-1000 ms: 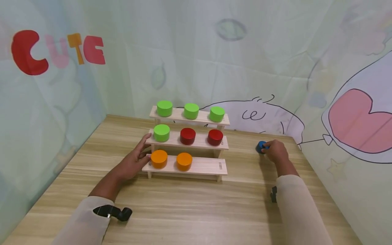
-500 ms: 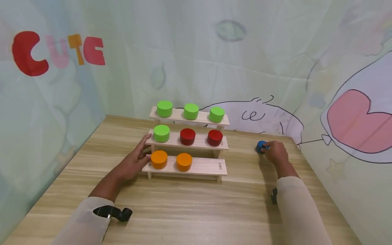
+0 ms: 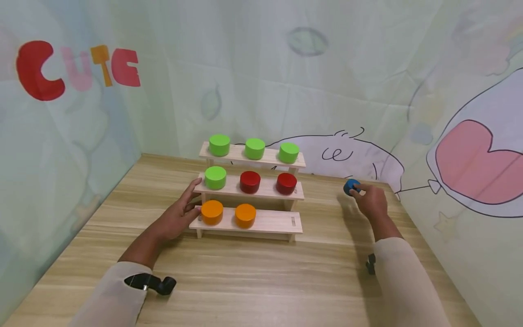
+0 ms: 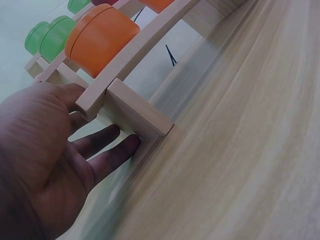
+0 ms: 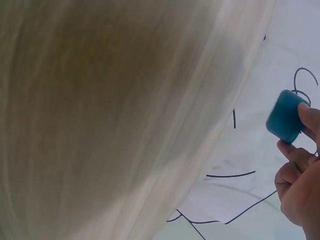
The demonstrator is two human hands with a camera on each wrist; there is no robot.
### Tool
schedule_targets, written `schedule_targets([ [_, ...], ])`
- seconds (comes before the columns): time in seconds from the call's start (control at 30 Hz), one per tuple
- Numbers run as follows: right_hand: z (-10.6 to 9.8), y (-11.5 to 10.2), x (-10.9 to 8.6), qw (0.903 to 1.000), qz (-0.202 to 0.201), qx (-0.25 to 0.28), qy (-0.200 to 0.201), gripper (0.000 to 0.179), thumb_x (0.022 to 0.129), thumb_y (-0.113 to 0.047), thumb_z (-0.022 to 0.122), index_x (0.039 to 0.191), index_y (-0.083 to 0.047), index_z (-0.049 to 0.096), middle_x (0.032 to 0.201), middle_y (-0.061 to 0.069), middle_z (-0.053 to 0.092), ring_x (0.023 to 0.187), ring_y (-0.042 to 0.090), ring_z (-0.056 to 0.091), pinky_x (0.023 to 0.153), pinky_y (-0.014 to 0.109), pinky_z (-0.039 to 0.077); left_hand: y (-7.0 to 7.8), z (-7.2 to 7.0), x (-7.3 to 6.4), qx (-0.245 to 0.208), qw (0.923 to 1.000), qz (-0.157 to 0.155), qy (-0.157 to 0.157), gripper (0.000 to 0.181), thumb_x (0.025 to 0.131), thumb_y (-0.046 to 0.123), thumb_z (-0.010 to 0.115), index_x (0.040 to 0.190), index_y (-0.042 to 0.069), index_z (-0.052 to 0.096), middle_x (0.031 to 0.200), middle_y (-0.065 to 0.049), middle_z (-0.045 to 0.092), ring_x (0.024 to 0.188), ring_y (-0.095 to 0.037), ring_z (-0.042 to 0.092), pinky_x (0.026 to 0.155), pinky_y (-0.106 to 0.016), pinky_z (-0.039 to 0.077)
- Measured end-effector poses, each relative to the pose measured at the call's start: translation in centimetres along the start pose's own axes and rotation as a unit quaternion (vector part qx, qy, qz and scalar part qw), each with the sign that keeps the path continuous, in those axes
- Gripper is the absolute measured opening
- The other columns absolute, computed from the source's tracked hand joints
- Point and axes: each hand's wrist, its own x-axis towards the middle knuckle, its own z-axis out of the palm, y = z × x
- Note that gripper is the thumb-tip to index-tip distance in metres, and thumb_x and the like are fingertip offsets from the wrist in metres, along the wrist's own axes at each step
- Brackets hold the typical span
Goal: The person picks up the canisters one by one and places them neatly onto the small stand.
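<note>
My right hand [image 3: 372, 201] pinches a round blue block [image 3: 351, 187] between thumb and fingers, at the right side of the table. In the right wrist view the blue block [image 5: 286, 116] is tilted and clear of the tabletop. My left hand [image 3: 178, 215] rests at the left end of a three-step wooden rack [image 3: 278, 221], its fingers loosely extended. The left wrist view shows those fingers [image 4: 107, 155] beside the rack's leg, near the lowest shelf's end. Two orange blocks [image 3: 245, 215] stand on that shelf, at its left and middle.
On the middle shelf are a green block [image 3: 215, 177] and two red blocks [image 3: 250, 182]. The top shelf bears three green blocks [image 3: 255, 149]. A printed curtain [image 3: 261, 91] surrounds the wooden table [image 3: 245, 281] at the back and sides.
My right hand has lifted the blue block slightly off the table and tilted it. The left hand and the rack have stayed where they were.
</note>
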Motion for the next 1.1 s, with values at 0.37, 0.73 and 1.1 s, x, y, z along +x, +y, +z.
schedule_targets([
  [0.37, -0.7, -0.8, -0.6, 0.9965, 0.016, 0.065, 0.05, 0.045, 0.109, -0.032, 0.066, 0.144, -0.005, 0.07, 0.153, 0.03, 0.059, 0.147, 0.055, 0.053, 0.118, 0.068, 0.047, 0.1, 0.1, -0.2, 0.001, 1.0, 0.006, 0.0, 0.086, 0.117, 0.021, 0.052, 0.174, 0.051, -0.006, 0.179, -0.027, 0.023, 0.159, -0.057, 0.038, 0.123, -0.068, 0.038],
  [0.73, -0.8, -3.0, -1.5, 0.9857, -0.039, 0.102, 0.129, 0.038, 0.105, -0.021, 0.073, 0.136, 0.0, 0.075, 0.144, 0.028, 0.069, 0.137, 0.049, 0.066, 0.108, 0.064, 0.057, 0.0, 0.0, 0.0, 0.001, 1.0, 0.002, 0.0, 0.086, 0.117, 0.021, 0.052, 0.173, 0.053, -0.005, 0.179, -0.027, 0.024, 0.159, -0.056, 0.038, 0.124, -0.067, 0.037],
  [1.1, -1.9, -6.0, -3.2, 0.9691, -0.117, 0.14, 0.167, 0.033, 0.102, -0.012, 0.077, 0.131, 0.003, 0.077, 0.137, 0.028, 0.074, 0.132, 0.048, 0.07, 0.098, 0.066, 0.063, 0.3, 0.0, -0.1, -0.009, 1.0, 0.001, -0.001, 0.089, 0.116, 0.019, 0.053, 0.172, 0.055, -0.006, 0.18, -0.026, 0.022, 0.16, -0.057, 0.036, 0.123, -0.068, 0.039],
])
